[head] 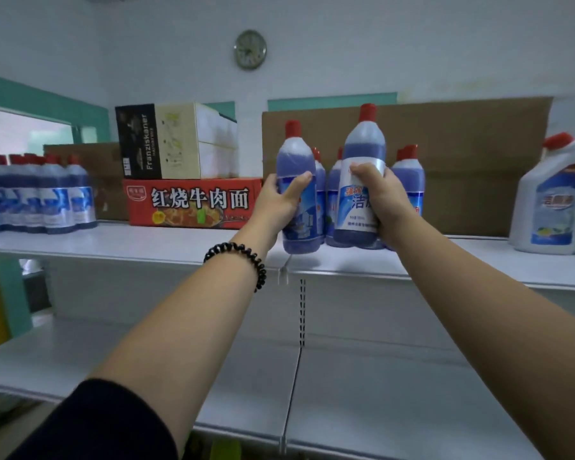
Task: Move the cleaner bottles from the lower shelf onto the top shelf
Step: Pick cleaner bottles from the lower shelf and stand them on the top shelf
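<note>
Left grip [279, 202]: curled round left cleaner bottle [296, 167], upright, base at top shelf [146, 242] front edge.
Right grip [384, 197]: clasping right cleaner bottle [362, 151], upright, held higher, shelf directly below.

Red-capped cleaner bottles [294, 161] of violet-blue liquid, labels blue and white.
Red carton [193, 202] lettered white; brown cardboard [472, 167]; black beaded bracelet [243, 260].

blk box [138, 141]: Franziskaner | red box [193, 202]: 红烧牛肉面 | btl [357, 207]: 洁
</note>
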Demonstrator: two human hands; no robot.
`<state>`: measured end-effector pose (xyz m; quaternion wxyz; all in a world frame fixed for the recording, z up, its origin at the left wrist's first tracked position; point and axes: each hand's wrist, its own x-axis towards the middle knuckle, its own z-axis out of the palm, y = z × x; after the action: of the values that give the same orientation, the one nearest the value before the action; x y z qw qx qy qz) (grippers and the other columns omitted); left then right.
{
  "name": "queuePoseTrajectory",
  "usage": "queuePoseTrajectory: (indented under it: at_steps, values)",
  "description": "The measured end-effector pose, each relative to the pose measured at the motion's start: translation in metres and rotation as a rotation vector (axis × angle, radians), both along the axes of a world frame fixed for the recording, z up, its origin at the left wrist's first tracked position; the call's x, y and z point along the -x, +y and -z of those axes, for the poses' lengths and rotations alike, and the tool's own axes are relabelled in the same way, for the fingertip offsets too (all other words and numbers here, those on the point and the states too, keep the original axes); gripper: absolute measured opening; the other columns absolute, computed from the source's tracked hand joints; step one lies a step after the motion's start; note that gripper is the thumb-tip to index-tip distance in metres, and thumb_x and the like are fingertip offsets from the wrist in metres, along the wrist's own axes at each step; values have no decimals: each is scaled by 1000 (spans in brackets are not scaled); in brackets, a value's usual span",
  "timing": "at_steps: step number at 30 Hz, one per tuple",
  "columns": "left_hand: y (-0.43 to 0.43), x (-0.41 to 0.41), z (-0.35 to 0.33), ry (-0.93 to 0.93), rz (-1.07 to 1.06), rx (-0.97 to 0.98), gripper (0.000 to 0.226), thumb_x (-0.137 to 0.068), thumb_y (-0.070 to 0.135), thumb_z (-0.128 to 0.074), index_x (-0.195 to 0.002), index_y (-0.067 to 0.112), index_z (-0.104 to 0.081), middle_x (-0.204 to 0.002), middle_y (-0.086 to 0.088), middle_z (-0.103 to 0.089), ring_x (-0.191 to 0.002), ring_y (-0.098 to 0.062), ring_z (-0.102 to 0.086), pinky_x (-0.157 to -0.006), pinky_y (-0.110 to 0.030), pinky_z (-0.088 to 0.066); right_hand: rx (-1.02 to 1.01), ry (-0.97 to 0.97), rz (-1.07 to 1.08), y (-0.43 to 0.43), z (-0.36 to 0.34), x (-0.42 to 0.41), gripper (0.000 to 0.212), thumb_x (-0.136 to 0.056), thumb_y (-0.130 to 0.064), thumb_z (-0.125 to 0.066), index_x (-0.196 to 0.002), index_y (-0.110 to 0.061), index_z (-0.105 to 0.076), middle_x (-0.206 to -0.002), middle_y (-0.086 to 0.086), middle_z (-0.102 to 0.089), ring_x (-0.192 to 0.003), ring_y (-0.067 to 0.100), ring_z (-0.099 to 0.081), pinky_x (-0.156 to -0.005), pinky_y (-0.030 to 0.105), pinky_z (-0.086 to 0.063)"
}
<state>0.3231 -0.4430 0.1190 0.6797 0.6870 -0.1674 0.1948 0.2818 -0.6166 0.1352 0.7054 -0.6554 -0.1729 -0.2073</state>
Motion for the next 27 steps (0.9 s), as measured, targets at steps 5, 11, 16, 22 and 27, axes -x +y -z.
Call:
queuePoseTrajectory:
  at_steps: [5,11,16,22,27]
  values:
    - [-5,-48,10,-76,-90,-229,49,-85,53,-72,-114,17,-56,-113,-3,-66,-95,-14,-65,-79,-32,-53,-8,3,45,-7,8,-26,30,-86,-37,-63,-110,-21,-56,-98,9,-69,-91,28,-71,-87,49,-59]
    - [-5,-75,12,-151,-96,-293,62,-82,58,-72,-122,15,-50,-125,-6,-59,-106,-16,-63,-85,-31,-54,-59,18,78,-8,21,-44,23,-88,-31,-63,-107,-19,-59,-94,10,-70,-86,28,-71,-83,50,-59]
    - [0,-84,21,-241,-143,-252,62,-79,59,-72,-119,21,-46,-123,-5,-60,-104,-13,-63,-81,-27,-55,-90,63,123,-4,31,-55,22,-95,-25,-61,-115,-17,-57,-104,13,-70,-94,32,-71,-85,51,-60]
    - [-7,-84,24,-317,-303,-324,58,-85,54,-71,-119,13,-46,-115,-2,-50,-91,-10,-53,-68,-15,-43,-97,79,144,-1,36,-60,42,-92,-27,-64,-129,-11,-52,-109,17,-69,-91,30,-72,-79,47,-62]
    - [-10,-79,27,-313,-323,-320,59,-85,54,-71,-118,14,-43,-114,-2,-49,-90,-9,-53,-68,-15,-43,-69,81,128,0,38,-56,40,-93,-26,-64,-128,-12,-51,-108,14,-69,-91,28,-72,-80,46,-62]
